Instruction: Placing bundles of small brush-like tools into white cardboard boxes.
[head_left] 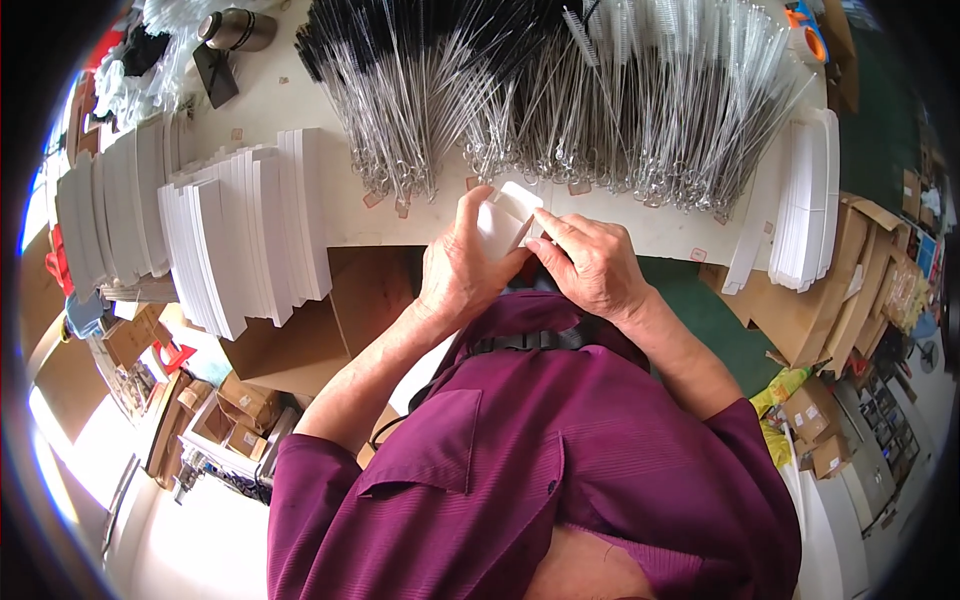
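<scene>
At the table's front edge my left hand (460, 262) is closed round a small white carton (497, 230), its thumb along the left side. The carton's near end is open toward me, and an end flap stands up at its far side. My right hand (600, 268) is at the carton's right side, index fingertip and thumb touching its edge by the flap. Whether the right fingers pinch the card or only press on it is hard to see. Just beyond my hands lie many long wire-handled brushes, black-bristled (400, 90) on the left and white-bristled (690, 90) on the right.
Stacks of flat white cartons (235, 235) overhang the table's front left edge. Another bundle of white cartons (803, 205) lies at the right end. A metal flask (240, 30) and tape roll (808, 42) are at the back. Cardboard boxes (290, 345) stand below.
</scene>
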